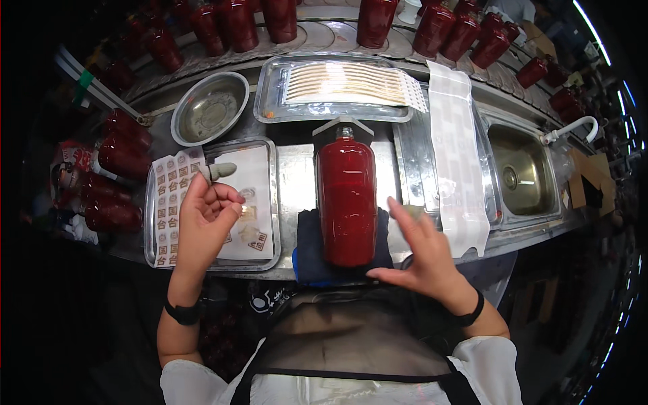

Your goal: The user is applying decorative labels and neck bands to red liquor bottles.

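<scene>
A glossy dark red bottle (348, 202) lies in front of me, its neck pointing away and its base over a folded dark cloth (307, 246). Over the left tray, my left hand (210, 219) is closed, thumb and fingertips drawn together; anything between them is too small to make out. A grey finger cot covers its index finger. Beneath that hand are a sheet of brown printed decals (170, 192) and a white sheet (260, 169) with a few loose decals (253, 236). My right hand (428, 253) is open just right of the bottle, fingers apart and holding nothing.
A round metal bowl (210, 108) stands back left. Behind the bottle, a metal tray (270, 101) carries a sheet of gold strips (351, 84). A long white sheet (455, 155) and a sink (520, 169) are at right. Red bottles (233, 23) line the conveyor (331, 34).
</scene>
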